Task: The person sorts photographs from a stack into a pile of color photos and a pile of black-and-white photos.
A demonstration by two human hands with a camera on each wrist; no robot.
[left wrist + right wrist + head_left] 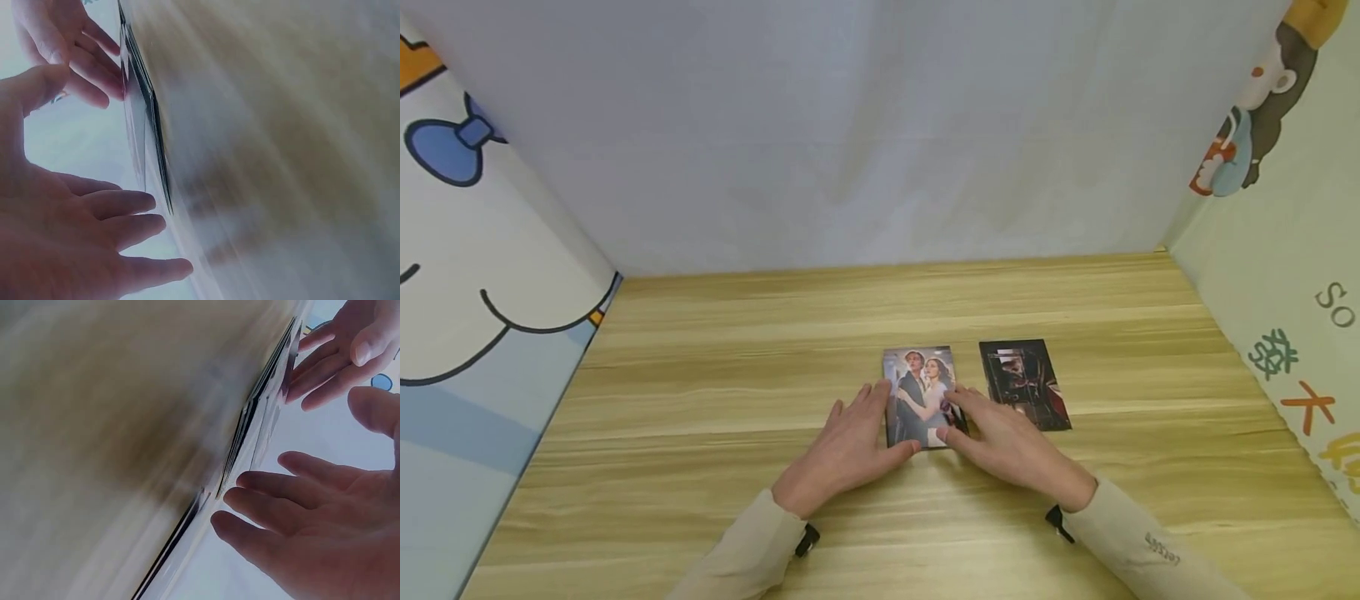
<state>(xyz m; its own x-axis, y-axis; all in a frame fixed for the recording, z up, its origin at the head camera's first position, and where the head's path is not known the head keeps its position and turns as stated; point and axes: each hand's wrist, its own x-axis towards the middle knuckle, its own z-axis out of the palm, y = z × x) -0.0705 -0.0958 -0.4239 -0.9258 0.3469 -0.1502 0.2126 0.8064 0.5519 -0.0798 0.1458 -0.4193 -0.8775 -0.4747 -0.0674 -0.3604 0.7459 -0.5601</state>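
Note:
A small stack of picture cards [925, 421], its top one printed with two figures embracing, lies on the wooden table. At its left edge is my left hand [850, 450], fingers extended and thumb by the near left corner. My right hand [1011, 437] stands at the right side, with fingertips at the edge and thumb near the lower right corner. Seen edge-on in the left wrist view, the stack [150, 106] shows several thin layers, slightly uneven. Neither hand's fingers curl round it. Right of the stack lies a dark picture card [1022, 379], partly behind my right hand.
The wood-grain table [715, 358] ends at a pale back wall [775, 167]. Cartoon-printed panels stand at left [512, 267] and right [1262, 275]. In the right wrist view, the separate card's dark edge [169, 550] lies flat near the stack.

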